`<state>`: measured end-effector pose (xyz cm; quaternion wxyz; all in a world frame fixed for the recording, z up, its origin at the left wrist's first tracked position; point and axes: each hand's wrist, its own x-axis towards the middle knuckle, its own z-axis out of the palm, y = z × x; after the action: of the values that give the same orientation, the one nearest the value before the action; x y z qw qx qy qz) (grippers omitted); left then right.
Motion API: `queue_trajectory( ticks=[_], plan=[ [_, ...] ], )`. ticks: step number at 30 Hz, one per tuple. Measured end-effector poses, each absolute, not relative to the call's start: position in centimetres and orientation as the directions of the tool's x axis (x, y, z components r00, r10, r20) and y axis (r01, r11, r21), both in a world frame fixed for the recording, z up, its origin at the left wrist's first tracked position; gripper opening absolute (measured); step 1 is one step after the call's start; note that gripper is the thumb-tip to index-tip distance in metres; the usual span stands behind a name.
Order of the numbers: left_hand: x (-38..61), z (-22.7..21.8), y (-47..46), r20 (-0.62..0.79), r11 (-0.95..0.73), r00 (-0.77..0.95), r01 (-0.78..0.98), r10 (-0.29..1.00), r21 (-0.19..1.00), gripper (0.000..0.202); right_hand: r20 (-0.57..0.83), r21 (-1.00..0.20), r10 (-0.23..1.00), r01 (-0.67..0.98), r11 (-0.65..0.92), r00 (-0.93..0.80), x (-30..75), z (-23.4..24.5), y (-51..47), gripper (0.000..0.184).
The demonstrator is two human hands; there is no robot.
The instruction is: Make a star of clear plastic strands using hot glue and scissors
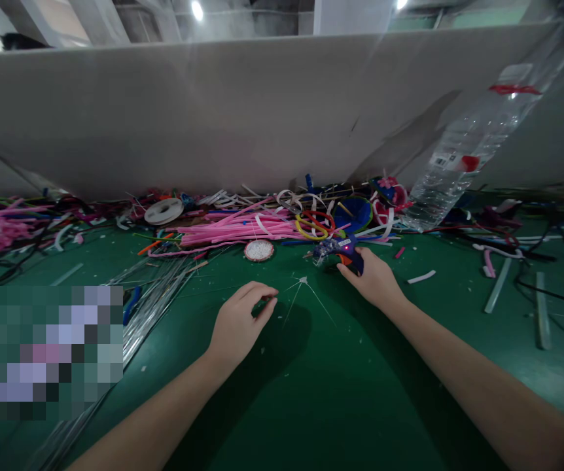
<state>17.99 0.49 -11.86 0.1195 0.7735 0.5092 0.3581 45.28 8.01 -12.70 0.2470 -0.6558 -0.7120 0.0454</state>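
My right hand (373, 278) grips a dark blue hot glue gun (348, 247) with an orange trigger and a small red light. Its nozzle end points left, with clear stringy material around it. My left hand (243, 320) hovers over the green table, thumb and forefinger brought together; whatever is between them is too small to make out. Just right of those fingertips lies a small whitish blob (303, 280) with thin clear strands fanning out from it. A round white disc with a red rim (258, 250) sits behind my left hand.
Pink pipe cleaners (233, 229) and scraps line the grey partition (243, 118). A tied plastic bottle (468, 150) leans at right, near glue sticks (542, 311) and a black cable (557, 294). Clear strands (157, 307), a blue handle (132, 304) and a blurred patch are at left.
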Motion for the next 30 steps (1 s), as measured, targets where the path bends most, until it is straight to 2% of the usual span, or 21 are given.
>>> queue_trajectory(
  ticks=[18,24,30],
  plan=[
    [18.1,-11.7,0.4,0.419,-0.444,0.225,0.703,0.880,0.555,0.017,0.282,-0.408,0.959,0.903,0.133,-0.014,45.3,-12.5,7.9,0.067],
    [16.8,-10.4,0.9,0.530,-0.466,0.179,0.744,0.829,0.478,0.019,0.273,-0.401,0.962,0.908,0.124,-0.011,45.2,-12.5,7.9,0.069],
    [12.3,-10.7,3.2,0.592,-0.320,0.029,0.862,0.805,0.393,0.022,0.290,-0.410,0.957,0.902,0.135,-0.011,45.3,-12.6,7.9,0.068]
  ],
)
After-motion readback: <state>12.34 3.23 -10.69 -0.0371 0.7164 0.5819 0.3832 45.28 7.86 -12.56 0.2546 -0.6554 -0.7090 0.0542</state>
